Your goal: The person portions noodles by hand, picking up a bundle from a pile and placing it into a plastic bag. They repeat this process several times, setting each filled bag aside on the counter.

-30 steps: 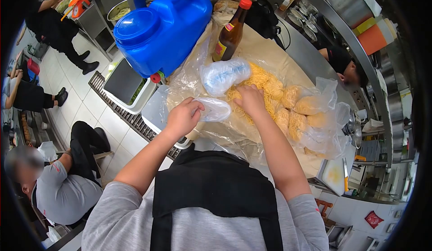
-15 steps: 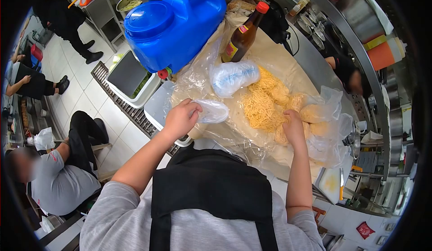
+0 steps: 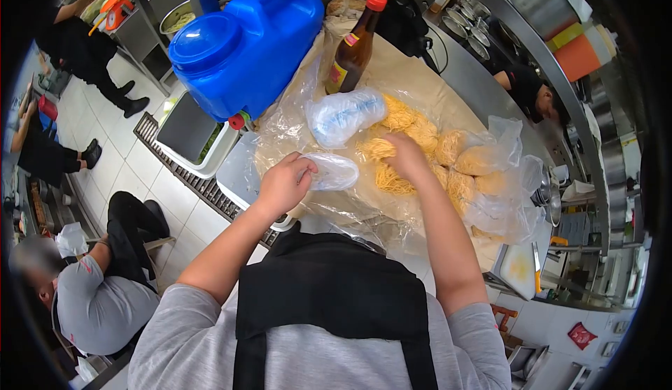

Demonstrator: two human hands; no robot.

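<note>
My left hand (image 3: 285, 183) is closed on the edge of a clear plastic bag (image 3: 334, 172), whose mouth faces right. Over the pile of yellow noodles (image 3: 396, 180), my right hand (image 3: 406, 156) grips a bundle of noodles (image 3: 378, 149) close to the bag's opening. Several filled bags of noodles (image 3: 478, 160) lie to the right of the pile. Behind the open bag rests a white and blue plastic-wrapped pack (image 3: 345, 116). Brown paper and a clear plastic sheet (image 3: 280, 140) lie under these things.
A large blue jug (image 3: 246, 47) and a brown bottle with a red cap (image 3: 355, 46) stand at the back. A cutting board with a knife (image 3: 518, 267) lies at the right. One person (image 3: 105, 288) sits at left; other people stand farther off.
My right hand has moved left from beside the bagged noodles, and now holds a bundle near the open bag. My left hand keeps its hold on the bag. The whole view has shifted slightly.
</note>
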